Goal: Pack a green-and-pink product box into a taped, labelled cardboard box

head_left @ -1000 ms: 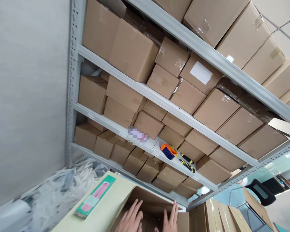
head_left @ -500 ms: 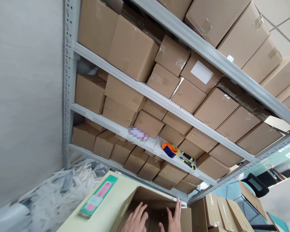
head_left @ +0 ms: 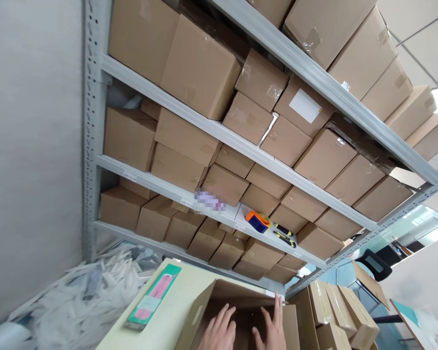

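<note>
An open brown cardboard box [head_left: 204, 311] stands on a pale yellow table [head_left: 168, 325] at the bottom of the view. Both my hands reach into its opening. My left hand [head_left: 219, 330] has its fingers stretched out and spread inside the box. My right hand [head_left: 272, 328] is also flat with fingers extended, next to the box's right wall. Neither hand holds anything that I can see. A green package with a pink item [head_left: 155, 296] lies on the table left of the box.
A grey metal shelving rack [head_left: 248, 155] packed with several brown cartons fills the view. An orange and blue tape dispenser [head_left: 258, 221] and yellow-black cutters [head_left: 284, 234] lie on one shelf. White bags [head_left: 87, 296] pile at left; flat cartons [head_left: 336, 311] and a black chair [head_left: 375, 265] at right.
The view has shifted, so the rack slid left and more of the open box shows. My hands stay spread inside the box, a little further right.
</note>
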`<state>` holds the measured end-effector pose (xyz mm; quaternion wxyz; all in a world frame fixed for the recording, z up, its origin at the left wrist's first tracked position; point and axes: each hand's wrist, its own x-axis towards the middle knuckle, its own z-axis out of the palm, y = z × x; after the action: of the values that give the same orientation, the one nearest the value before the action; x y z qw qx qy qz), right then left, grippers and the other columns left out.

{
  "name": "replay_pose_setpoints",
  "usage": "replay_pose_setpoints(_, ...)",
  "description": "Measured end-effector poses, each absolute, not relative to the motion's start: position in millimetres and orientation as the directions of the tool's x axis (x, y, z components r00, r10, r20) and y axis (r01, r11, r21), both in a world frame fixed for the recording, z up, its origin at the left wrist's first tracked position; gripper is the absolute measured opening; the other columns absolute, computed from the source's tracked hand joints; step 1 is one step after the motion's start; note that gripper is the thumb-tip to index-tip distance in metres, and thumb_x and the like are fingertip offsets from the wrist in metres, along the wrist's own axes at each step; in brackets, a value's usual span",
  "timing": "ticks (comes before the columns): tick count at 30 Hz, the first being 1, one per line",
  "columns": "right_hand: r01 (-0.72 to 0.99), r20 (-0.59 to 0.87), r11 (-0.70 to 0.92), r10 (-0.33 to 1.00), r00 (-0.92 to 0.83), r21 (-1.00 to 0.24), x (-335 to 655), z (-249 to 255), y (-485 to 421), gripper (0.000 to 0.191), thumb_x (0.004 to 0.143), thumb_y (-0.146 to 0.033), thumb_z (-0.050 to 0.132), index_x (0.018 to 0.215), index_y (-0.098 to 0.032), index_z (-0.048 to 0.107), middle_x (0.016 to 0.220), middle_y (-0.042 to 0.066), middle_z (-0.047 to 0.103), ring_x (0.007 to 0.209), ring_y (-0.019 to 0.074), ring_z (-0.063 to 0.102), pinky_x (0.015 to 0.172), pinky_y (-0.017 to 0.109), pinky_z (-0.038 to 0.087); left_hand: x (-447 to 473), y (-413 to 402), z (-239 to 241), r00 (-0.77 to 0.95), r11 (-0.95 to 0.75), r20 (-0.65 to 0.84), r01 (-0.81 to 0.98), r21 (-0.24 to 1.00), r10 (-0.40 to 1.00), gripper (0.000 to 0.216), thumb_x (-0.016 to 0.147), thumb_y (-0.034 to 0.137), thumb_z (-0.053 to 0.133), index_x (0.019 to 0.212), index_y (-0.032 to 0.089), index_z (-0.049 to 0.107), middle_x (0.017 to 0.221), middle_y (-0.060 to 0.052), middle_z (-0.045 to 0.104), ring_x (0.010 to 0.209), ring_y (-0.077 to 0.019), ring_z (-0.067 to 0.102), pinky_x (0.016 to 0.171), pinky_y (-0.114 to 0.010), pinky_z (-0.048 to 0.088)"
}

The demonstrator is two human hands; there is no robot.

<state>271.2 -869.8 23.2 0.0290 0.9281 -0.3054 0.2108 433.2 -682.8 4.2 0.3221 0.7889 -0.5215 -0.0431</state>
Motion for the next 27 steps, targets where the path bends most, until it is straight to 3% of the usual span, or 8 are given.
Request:
replay_pose_setpoints(4, -0.579, 0.426, -0.812, -0.549, 0.719, -0.070, 269.1, 27.1, -863.1, 0.043, 0.099, -0.043, 0.074, 0.134, -0.019, 0.083, 0.183, 0.021, 0.036, 0.168, 0.0506, 0.036, 0.130, 0.063, 0.046, 428.1, -679.2, 11.6, 0.430, -0.254, 0.247, -0.813, 0.523, -0.868, 0.059, 0.093, 0.006, 0.046, 0.139, 0.019, 0.080, 0.170, -0.013, 0.059, 0.161, -0.0359, 0.052, 0.128, -0.055, 0.053)
replay_pose_setpoints(9, -0.581, 0.452, -0.810, -0.551, 0.702, -0.085, 270.2, 37.1, -850.8, 0.040, 0.101, -0.036, 0.071, 0.134, -0.017, 0.082, 0.183, 0.023, 0.035, 0.170, 0.0481, 0.030, 0.133, 0.060, 0.044, 425.1, -678.8, 17.1, 0.455, -0.262, 0.271, -0.805, 0.532, -0.848, 0.056, 0.093, 0.004, 0.046, 0.131, 0.022, 0.083, 0.178, -0.010, 0.048, 0.162, -0.0347, 0.051, 0.125, -0.053, 0.055)
replay_pose_setpoints(11, -0.577, 0.452, -0.811, -0.553, 0.700, -0.097, 270.7, 40.1, -849.5, 0.039, 0.102, -0.038, 0.070, 0.133, -0.017, 0.082, 0.184, 0.022, 0.034, 0.171, 0.0475, 0.029, 0.133, 0.060, 0.044, 424.8, -679.9, 15.3, 0.459, -0.241, 0.306, -0.802, 0.546, -0.834, 0.053, 0.094, 0.004, 0.047, 0.129, 0.022, 0.083, 0.167, -0.013, 0.062, 0.160, -0.0332, 0.053, 0.126, -0.050, 0.054)
replay_pose_setpoints(14, -0.578, 0.418, -0.807, -0.568, 0.709, -0.117, 271.0, 43.4, -852.7, 0.041, 0.103, -0.042, 0.070, 0.133, -0.017, 0.083, 0.183, 0.022, 0.035, 0.171, 0.0475, 0.030, 0.132, 0.061, 0.045, 424.3, -681.5, 12.7, 0.478, -0.229, 0.326, -0.784, 0.577, -0.816, 0.050, 0.097, 0.005, 0.045, 0.123, 0.020, 0.085, 0.135, -0.015, 0.082, 0.153, -0.0310, 0.062, 0.128, -0.047, 0.052)
replay_pose_setpoints(20, -0.598, 0.365, -0.792, -0.596, 0.715, -0.120, 270.7, 45.7, -857.0, 0.045, 0.100, -0.046, 0.074, 0.134, -0.019, 0.082, 0.184, 0.019, 0.035, 0.171, 0.0465, 0.030, 0.131, 0.063, 0.047, 424.7, -681.8, 20.5, 0.505, -0.215, 0.343, -0.756, 0.618, -0.792, 0.045, 0.095, 0.005, 0.047, 0.112, 0.021, 0.085, 0.121, -0.013, 0.084, 0.136, -0.0311, 0.073, 0.131, -0.051, 0.049)
replay_pose_setpoints(24, -0.595, 0.371, -0.796, -0.588, 0.719, -0.110, 268.7, 44.1, -854.6, 0.042, 0.101, -0.039, 0.072, 0.137, -0.019, 0.081, 0.187, 0.017, 0.029, 0.172, 0.0458, 0.024, 0.132, 0.062, 0.045, 425.9, -679.8, 29.1, 0.490, -0.201, 0.334, -0.756, 0.623, -0.805, 0.043, 0.094, 0.004, 0.046, 0.100, 0.022, 0.084, 0.098, -0.008, 0.082, 0.105, -0.0270, 0.080, 0.139, -0.054, 0.037)
replay_pose_setpoints(27, -0.584, 0.373, -0.803, -0.580, 0.724, -0.115, 268.2, 45.6, -852.4, 0.041, 0.103, -0.037, 0.070, 0.138, -0.019, 0.081, 0.188, 0.016, 0.025, 0.173, 0.0448, 0.021, 0.133, 0.060, 0.045, 426.3, -678.5, 33.3, 0.481, -0.195, 0.333, -0.759, 0.621, -0.811, 0.043, 0.094, 0.003, 0.045, 0.097, 0.023, 0.083, 0.094, -0.008, 0.081, 0.102, -0.0266, 0.080, 0.142, -0.055, 0.030)
